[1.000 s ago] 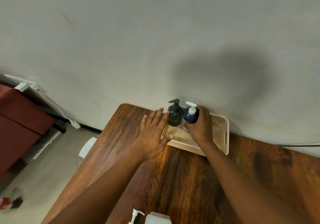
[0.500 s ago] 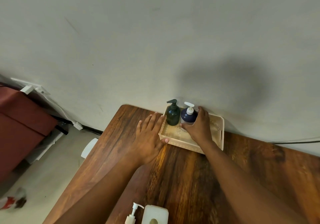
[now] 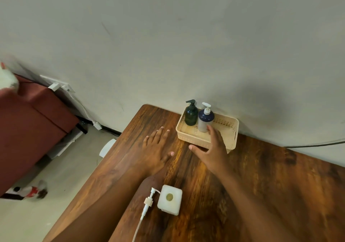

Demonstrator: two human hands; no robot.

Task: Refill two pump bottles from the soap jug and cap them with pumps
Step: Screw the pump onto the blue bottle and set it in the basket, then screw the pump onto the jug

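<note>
Beige basket | right hand fingers spread, perhaps grazing rim | left hand flat, empty

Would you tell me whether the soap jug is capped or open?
Open: the soap jug shows a bare round mouth on top; a loose pump lies beside it.

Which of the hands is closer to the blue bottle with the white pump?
The right hand; its fingertips reach the blue bottle in the basket. The left hand lies flat on the table, outside the basket.
</note>
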